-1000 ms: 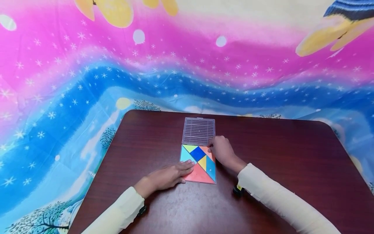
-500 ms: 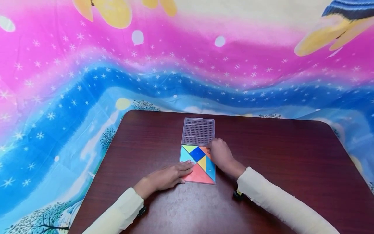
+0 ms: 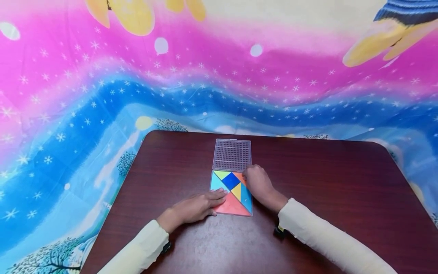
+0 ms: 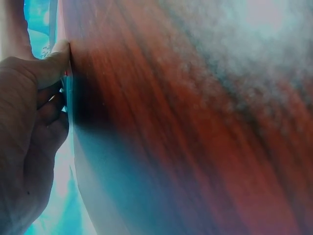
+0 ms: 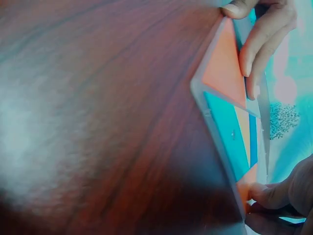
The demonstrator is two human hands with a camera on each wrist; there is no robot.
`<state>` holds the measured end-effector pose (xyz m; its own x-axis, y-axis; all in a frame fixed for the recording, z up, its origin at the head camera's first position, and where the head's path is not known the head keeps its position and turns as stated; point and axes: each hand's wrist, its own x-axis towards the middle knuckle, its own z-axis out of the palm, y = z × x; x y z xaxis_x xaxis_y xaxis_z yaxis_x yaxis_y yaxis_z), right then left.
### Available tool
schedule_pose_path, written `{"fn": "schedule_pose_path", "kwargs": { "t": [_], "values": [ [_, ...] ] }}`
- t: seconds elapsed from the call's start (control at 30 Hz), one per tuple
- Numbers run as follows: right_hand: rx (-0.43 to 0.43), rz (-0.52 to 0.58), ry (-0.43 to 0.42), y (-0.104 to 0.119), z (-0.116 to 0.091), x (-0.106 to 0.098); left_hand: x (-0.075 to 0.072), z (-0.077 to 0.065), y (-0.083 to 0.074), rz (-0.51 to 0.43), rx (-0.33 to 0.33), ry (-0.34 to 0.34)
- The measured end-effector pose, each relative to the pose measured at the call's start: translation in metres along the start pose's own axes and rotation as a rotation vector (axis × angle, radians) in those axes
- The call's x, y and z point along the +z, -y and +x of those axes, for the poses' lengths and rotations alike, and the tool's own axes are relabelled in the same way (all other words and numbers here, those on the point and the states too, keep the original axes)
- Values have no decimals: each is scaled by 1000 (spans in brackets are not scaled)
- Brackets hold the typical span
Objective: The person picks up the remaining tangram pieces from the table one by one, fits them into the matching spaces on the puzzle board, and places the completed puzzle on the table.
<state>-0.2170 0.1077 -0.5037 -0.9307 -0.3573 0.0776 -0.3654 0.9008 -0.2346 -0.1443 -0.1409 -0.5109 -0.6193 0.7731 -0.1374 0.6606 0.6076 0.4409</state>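
A tangram case lies unfolded on the table, its clear lid on the far side and its tray nearer. Inside the tray are a blue square, a yellow triangle, a teal parallelogram, a green triangle and a large coral triangle. My left hand rests straight fingers on the turquoise triangle and the coral one, its thumb at the tray's near edge. At the far right corner, my right hand curls thumb and finger at the small orange triangle, partly covering it.
The dark brown table extends on both sides of the case. Behind its far edge hangs a pink and blue patterned cloth. Dark devices sit at both wrists, under cream sleeves.
My right hand has shifted slightly toward me along the tray's right edge, its fingers staying at the orange triangle. The left hand stays in place.
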Motion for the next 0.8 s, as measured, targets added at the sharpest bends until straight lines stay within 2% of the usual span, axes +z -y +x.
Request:
{"fn": "schedule_pose_path", "kwargs": {
  "t": [0.2, 0.4, 0.8],
  "values": [
    [-34, 54, -34, -2, -3, 2, 0, 0, 2, 11, 9, -20],
    [-47, 79, -27, -2, 0, 2, 0, -1, 5, 109, 48, -60],
    [-57, 113, -29, -11, 1, 3, -5, -5, -4, 282, 47, -86]
  ]
}}
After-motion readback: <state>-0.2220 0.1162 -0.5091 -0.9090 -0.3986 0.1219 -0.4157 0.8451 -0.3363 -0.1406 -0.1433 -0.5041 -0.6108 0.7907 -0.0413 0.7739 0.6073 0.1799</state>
